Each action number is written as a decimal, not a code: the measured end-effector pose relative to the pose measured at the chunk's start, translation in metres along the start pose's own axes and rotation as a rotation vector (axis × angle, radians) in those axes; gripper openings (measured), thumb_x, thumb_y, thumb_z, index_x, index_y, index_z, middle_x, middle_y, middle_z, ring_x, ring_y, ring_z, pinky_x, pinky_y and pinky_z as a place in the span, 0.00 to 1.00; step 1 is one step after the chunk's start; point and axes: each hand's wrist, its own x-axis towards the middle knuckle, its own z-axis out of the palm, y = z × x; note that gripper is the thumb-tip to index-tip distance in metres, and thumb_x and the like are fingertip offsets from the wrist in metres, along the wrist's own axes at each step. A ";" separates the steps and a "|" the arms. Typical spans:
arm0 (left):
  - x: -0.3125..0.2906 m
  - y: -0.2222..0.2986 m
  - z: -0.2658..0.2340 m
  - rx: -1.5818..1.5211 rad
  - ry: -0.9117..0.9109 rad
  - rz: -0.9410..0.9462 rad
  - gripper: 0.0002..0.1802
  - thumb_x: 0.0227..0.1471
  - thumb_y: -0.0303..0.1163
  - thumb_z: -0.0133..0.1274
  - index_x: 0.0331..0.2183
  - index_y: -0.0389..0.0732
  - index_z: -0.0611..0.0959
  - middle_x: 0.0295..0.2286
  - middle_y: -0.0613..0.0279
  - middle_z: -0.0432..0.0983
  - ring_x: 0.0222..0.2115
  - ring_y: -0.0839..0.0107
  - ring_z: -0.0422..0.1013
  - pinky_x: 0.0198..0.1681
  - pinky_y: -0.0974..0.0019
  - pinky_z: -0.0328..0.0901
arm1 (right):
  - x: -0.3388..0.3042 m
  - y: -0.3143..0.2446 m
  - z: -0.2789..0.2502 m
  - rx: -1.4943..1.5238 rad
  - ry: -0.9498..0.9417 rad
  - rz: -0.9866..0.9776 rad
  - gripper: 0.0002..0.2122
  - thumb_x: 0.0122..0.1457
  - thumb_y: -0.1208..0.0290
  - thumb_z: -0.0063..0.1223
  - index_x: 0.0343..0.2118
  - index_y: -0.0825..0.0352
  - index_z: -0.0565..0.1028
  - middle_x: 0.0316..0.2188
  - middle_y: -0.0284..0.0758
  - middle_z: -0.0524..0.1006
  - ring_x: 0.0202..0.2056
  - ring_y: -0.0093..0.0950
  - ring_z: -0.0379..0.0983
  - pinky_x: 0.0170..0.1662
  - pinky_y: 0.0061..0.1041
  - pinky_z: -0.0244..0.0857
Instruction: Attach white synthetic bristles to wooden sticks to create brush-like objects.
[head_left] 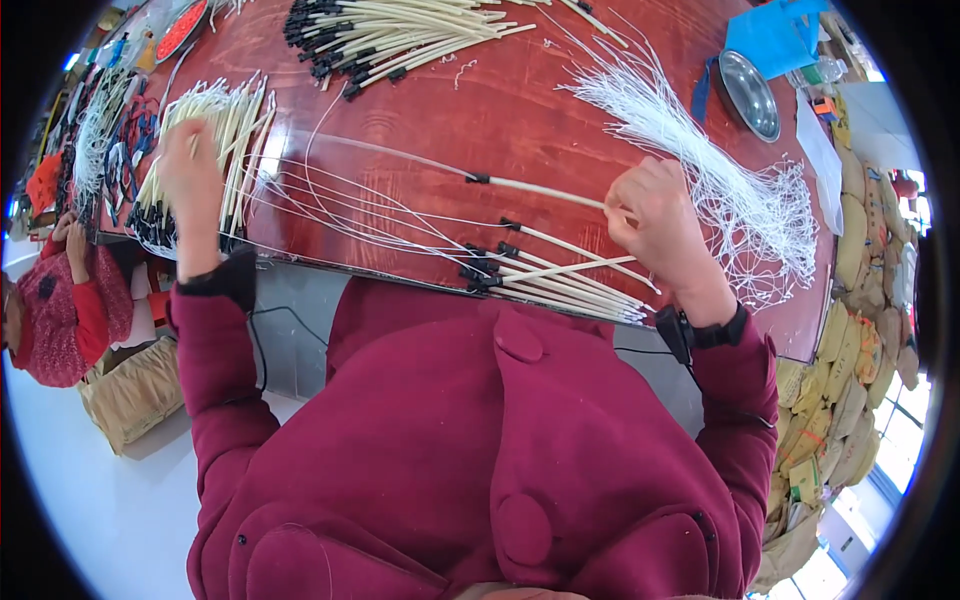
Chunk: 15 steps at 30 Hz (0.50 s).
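My right hand point(650, 215) is closed round one end of a pale, thin stick point(550, 192). The stick's other end has a black tip and points left. From that tip a white string point(390, 152), smeared by motion, stretches across to my left hand point(190, 165), which is raised, blurred and closed, seemingly pinching the string. Below my left hand lies a bundle of black-ended sticks point(240, 150). Several more sticks point(560, 288) with black ends lie at the near table edge, their strings trailing left. A heap of white strings point(700, 170) spreads beside my right hand.
On the red table point(400, 110), a large pile of sticks point(420, 35) lies at the back. A metal bowl point(749, 95) and a blue container point(775, 40) stand far right. A red-filled dish point(180, 30) is far left. Another person point(75, 310) sits left, near a paper bag point(135, 392).
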 end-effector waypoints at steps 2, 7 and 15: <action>-0.010 -0.045 -0.014 0.196 0.038 -0.072 0.11 0.62 0.34 0.55 0.40 0.36 0.82 0.37 0.51 0.80 0.43 0.51 0.75 0.48 0.53 0.67 | -0.016 -0.005 -0.007 0.026 -0.059 0.010 0.05 0.46 0.77 0.63 0.23 0.63 0.75 0.26 0.31 0.77 0.34 0.32 0.71 0.44 0.32 0.61; -0.033 -0.035 -0.026 0.201 -0.083 -0.121 0.14 0.60 0.34 0.57 0.45 0.36 0.82 0.41 0.49 0.80 0.47 0.49 0.75 0.52 0.53 0.67 | -0.048 -0.024 -0.013 0.160 -0.119 0.072 0.07 0.46 0.72 0.66 0.24 0.62 0.76 0.28 0.29 0.77 0.36 0.32 0.72 0.44 0.32 0.60; 0.008 0.163 0.014 -0.457 -0.381 0.156 0.20 0.56 0.35 0.61 0.49 0.39 0.82 0.43 0.50 0.81 0.48 0.49 0.75 0.52 0.53 0.69 | -0.059 -0.015 0.000 0.143 -0.015 0.162 0.14 0.45 0.62 0.72 0.29 0.62 0.78 0.32 0.28 0.78 0.39 0.33 0.71 0.46 0.34 0.59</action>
